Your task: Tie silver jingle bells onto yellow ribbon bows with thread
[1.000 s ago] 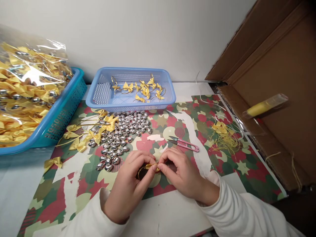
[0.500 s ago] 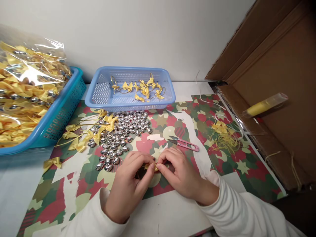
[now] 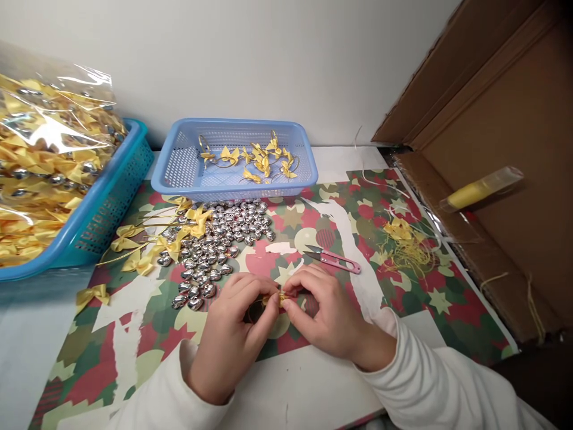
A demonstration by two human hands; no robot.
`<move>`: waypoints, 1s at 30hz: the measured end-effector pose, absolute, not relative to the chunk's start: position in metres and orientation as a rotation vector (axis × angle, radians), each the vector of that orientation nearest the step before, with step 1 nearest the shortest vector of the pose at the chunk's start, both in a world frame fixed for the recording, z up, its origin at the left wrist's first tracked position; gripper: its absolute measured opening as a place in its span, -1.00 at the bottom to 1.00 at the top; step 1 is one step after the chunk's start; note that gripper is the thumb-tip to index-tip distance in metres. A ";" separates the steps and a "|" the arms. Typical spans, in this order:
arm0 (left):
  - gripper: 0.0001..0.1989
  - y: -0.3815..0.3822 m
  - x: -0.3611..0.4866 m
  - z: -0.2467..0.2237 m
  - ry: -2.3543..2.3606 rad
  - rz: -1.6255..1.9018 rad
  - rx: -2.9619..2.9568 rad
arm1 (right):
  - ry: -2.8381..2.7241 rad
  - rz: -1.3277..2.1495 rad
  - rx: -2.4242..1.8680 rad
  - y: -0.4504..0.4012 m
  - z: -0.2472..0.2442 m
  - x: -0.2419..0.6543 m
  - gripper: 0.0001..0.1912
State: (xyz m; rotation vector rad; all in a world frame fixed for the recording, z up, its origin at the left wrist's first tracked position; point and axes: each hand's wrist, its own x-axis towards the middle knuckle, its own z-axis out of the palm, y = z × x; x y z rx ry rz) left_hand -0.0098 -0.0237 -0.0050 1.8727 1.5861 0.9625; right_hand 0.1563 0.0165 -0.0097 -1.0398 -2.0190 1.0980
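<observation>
My left hand (image 3: 239, 334) and my right hand (image 3: 324, 313) meet low in the middle of the view, thumbs and forefingers pinched together. Between the fingertips shows a small bit of yellow ribbon bow (image 3: 281, 298), mostly hidden by the fingers. Both hands grip it. Just beyond my right hand lies a pair of pink thread snips (image 3: 338, 261), blades pointing left. A heap of silver jingle bells (image 3: 212, 260) spreads out beyond my left hand. Several yellow ribbon bows on cords (image 3: 168, 245) lie over its left side.
A blue basket (image 3: 233, 193) at the back holds several bows with looped cords. At left, a teal basket (image 3: 129, 173) carries a clear bag (image 3: 49, 131) of bows and bells. Yellow thread scraps (image 3: 409, 254) lie at right, beside a cardboard wall (image 3: 505, 107) with a yellow-filled tube (image 3: 481, 188).
The fingertips of my right hand have shifted slightly around the bow. Both hands stay pinched together in nearly the same place; the view has moved a little.
</observation>
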 end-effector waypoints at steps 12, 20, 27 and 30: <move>-0.88 -0.024 -0.009 -0.006 1.597 0.986 1.935 | -2.071 0.944 -1.024 0.016 -0.015 0.154 -0.85; -0.87 -0.023 -0.009 -0.005 1.620 0.999 1.908 | -2.079 0.935 -1.014 0.015 -0.016 0.153 -0.85; -0.85 -0.024 -0.009 -0.006 1.620 0.938 1.932 | -2.095 0.913 -0.997 0.015 -0.016 0.153 -0.84; -0.84 -0.024 -0.009 -0.005 1.631 0.903 1.934 | -2.103 0.904 -0.991 0.016 -0.016 0.154 -0.84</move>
